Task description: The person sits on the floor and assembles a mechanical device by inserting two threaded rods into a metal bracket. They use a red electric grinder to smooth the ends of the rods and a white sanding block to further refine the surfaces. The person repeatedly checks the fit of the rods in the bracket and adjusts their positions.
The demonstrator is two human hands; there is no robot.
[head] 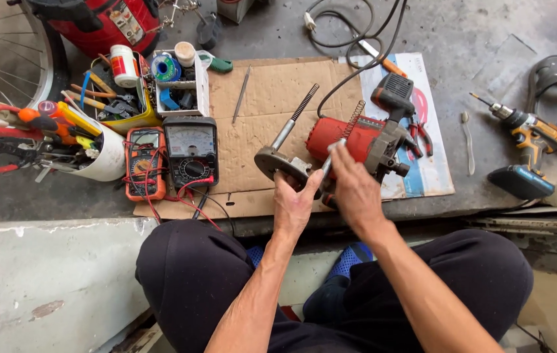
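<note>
Currently left hand [293, 199] grips the round metal base [278, 163] of a two-column plunge frame; right hand [353, 186] is closed around one spring-topped column [337, 147], just in front of the red router motor [363, 140]. Assembly sits on a cardboard sheet [265, 98] before the knees. Two multimeters [170, 157] lie to the left, a cordless drill [527, 134] well apart to the right.

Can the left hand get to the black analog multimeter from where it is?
Probably yes. The left hand grips the round base, with the black analog multimeter just beside it across bare cardboard; only thin test leads lie between.
</note>
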